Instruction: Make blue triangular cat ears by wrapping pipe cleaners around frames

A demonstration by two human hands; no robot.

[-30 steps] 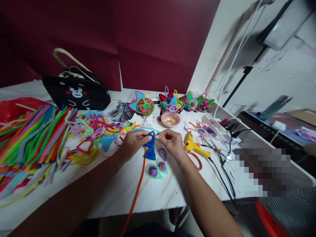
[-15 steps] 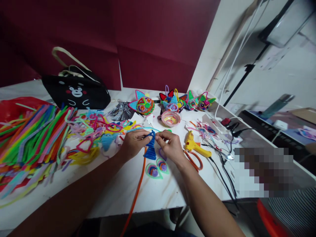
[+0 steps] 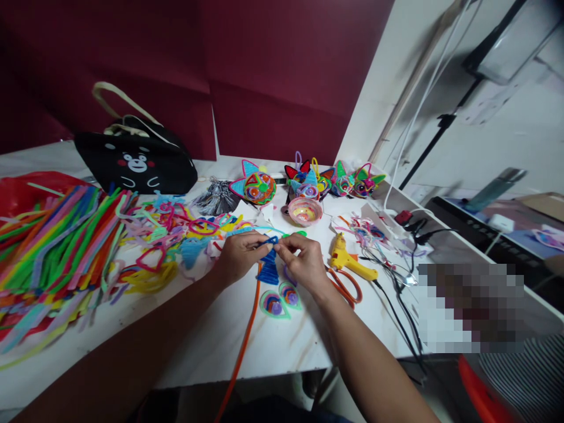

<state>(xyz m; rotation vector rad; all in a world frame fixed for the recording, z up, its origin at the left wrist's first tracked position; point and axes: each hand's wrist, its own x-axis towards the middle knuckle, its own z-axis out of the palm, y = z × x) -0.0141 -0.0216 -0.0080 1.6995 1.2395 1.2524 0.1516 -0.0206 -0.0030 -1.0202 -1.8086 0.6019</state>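
Between my two hands is a blue pipe-cleaner piece [image 3: 268,271], wound in rows and wider at its lower end. My left hand [image 3: 240,257] pinches its upper left edge. Thumb and fingertips of my right hand [image 3: 303,258] are closed on the blue strand at its top. An orange pipe cleaner [image 3: 247,335] runs from beneath the piece toward the table's front edge. Just below lie two teardrop eye shapes [image 3: 274,305] with green rims and purple centres. A purple loop is partly hidden by my right hand.
A yellow glue gun [image 3: 352,260] and orange-handled scissors [image 3: 348,288] lie to the right, beside black cables [image 3: 399,311]. Bundled pipe cleaners [image 3: 66,241] fill the left. Behind stand a pink bowl [image 3: 305,212], several cat-faced ornaments [image 3: 255,187] and a black bag [image 3: 136,161].
The blue strand at the top of the piece, upright before, now lies bent over between my fingertips. My hands have barely shifted.
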